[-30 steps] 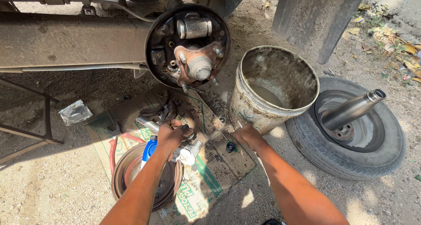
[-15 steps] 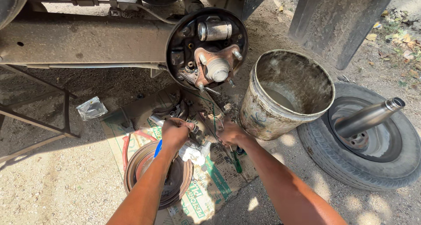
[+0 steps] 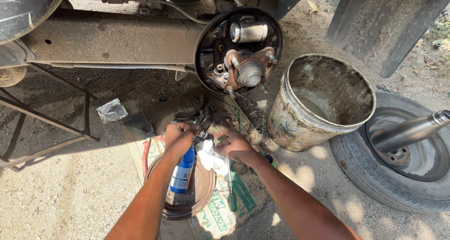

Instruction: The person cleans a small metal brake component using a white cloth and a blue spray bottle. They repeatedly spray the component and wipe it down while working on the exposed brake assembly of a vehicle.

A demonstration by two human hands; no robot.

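Left hand [image 3: 179, 136] is curling its fingers closed over a dark metal brake part [image 3: 199, 119] on the flattened cardboard sheet [image 3: 234, 207], with a blue spray bottle [image 3: 183, 170] lying just beneath the wrist across a rusty brake drum [image 3: 197, 198]. Right hand [image 3: 233, 145] is resting just beside it, fingers bent down against a white rag [image 3: 209, 156]; whether they are pinching it cannot be told. A green-handled screwdriver [image 3: 231, 193] is lying near the right wrist, a dirty bucket [image 3: 323, 104] is standing well right of both hands, and the exposed wheel hub [image 3: 243, 57] is sitting beyond the fingertips.
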